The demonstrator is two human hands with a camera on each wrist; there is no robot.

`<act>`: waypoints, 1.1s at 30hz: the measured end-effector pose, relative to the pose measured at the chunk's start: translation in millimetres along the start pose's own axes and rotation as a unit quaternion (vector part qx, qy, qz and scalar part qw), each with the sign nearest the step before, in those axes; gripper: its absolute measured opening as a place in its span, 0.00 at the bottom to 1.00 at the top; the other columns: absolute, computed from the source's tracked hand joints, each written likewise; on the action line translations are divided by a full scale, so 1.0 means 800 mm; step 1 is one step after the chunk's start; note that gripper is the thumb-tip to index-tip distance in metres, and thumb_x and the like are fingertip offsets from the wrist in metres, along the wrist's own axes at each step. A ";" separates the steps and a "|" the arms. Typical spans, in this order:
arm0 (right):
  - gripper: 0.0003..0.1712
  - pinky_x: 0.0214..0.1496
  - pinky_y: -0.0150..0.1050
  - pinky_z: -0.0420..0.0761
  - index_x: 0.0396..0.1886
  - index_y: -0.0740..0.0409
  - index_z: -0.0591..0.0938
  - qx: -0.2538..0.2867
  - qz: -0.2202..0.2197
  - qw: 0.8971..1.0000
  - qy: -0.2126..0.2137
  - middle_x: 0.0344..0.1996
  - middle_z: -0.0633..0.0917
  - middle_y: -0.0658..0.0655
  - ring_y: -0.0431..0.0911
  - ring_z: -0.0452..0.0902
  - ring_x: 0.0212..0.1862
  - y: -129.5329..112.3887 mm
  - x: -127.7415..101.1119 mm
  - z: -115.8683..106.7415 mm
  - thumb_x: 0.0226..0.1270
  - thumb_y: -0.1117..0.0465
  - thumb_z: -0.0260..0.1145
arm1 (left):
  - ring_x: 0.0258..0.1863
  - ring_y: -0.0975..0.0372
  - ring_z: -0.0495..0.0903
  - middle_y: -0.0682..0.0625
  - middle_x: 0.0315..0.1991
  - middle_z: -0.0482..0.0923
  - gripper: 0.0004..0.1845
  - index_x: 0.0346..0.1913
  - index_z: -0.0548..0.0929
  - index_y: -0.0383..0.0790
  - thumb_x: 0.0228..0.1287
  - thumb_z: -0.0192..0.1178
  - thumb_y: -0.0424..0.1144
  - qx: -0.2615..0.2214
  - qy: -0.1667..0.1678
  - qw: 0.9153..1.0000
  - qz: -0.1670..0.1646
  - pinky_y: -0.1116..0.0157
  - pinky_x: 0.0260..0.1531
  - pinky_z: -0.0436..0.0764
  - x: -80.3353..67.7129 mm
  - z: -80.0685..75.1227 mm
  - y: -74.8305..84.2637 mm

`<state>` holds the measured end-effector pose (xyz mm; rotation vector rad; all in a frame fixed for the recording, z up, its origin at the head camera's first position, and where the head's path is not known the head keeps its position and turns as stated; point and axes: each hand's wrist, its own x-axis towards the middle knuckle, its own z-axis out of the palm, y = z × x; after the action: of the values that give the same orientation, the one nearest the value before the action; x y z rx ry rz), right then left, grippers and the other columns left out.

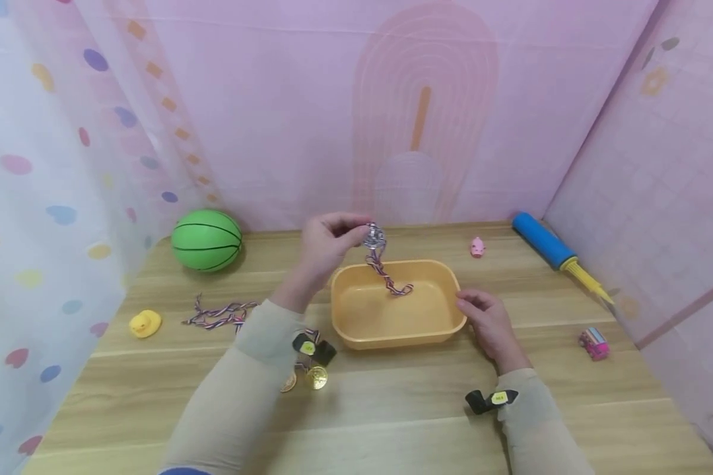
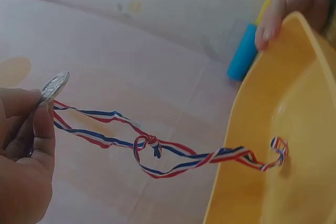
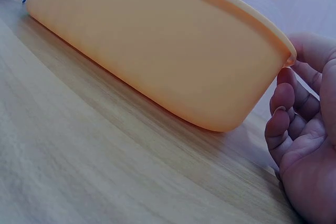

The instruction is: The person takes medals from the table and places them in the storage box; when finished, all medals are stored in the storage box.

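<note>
My left hand (image 1: 356,231) pinches a silver medal (image 1: 373,235) above the far rim of an orange plastic tub (image 1: 392,336). Its red, white and blue ribbon (image 1: 386,274) hangs down, and the end lies inside the tub. In the left wrist view the medal (image 2: 55,85) is at my left hand's fingertips (image 2: 37,103), and the knotted ribbon (image 2: 157,150) trails into the tub (image 2: 294,103). My right hand (image 1: 469,307) holds the tub's right rim, thumb (image 2: 268,22) over the edge. The right wrist view shows its fingers (image 3: 286,114) curled against the tub's wall (image 3: 157,45).
On the wooden table are a green ball (image 1: 206,240), a yellow duck (image 1: 145,323), a loose striped ribbon (image 1: 220,315) and gold medals (image 1: 316,377) to the left. To the right are a pink pig (image 1: 477,247), a blue pump (image 1: 546,244) and a pink toy car (image 1: 595,343). Pink walls enclose the table.
</note>
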<state>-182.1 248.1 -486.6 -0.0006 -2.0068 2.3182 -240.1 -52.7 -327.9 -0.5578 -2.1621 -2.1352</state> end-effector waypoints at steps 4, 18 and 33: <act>0.10 0.40 0.31 0.80 0.43 0.64 0.82 -0.008 0.001 1.000 0.003 0.39 0.82 0.51 0.41 0.76 0.41 -0.003 0.000 -0.005 0.64 0.65 0.67 | 0.35 0.60 0.81 0.47 0.37 0.85 0.11 0.43 0.84 0.28 0.59 0.66 0.30 -0.002 0.022 1.000 0.000 0.68 0.38 0.81 -0.008 -0.031 0.003; 0.06 0.38 0.30 0.79 0.38 0.57 0.85 0.029 -0.019 0.999 -0.012 0.37 0.84 0.50 0.40 0.76 0.39 -0.005 -0.001 -0.001 0.63 0.69 0.66 | 0.36 0.59 0.82 0.53 0.36 0.84 0.06 0.41 0.87 0.42 0.60 0.66 0.34 0.175 -0.092 0.975 -0.103 0.64 0.36 0.82 -0.012 0.058 -0.082; 0.13 0.39 0.32 0.80 0.45 0.67 0.81 0.012 0.003 1.000 -0.011 0.40 0.83 0.51 0.41 0.76 0.41 0.000 0.000 0.002 0.64 0.65 0.67 | 0.30 0.66 0.79 0.54 0.30 0.85 0.04 0.36 0.88 0.40 0.57 0.67 0.32 0.244 -0.159 0.949 -0.119 0.71 0.31 0.78 -0.001 0.128 -0.135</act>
<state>-182.5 246.5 -486.2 0.0208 -1.9930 2.3558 -249.1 49.1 -435.9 -0.6552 -2.9339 -1.5722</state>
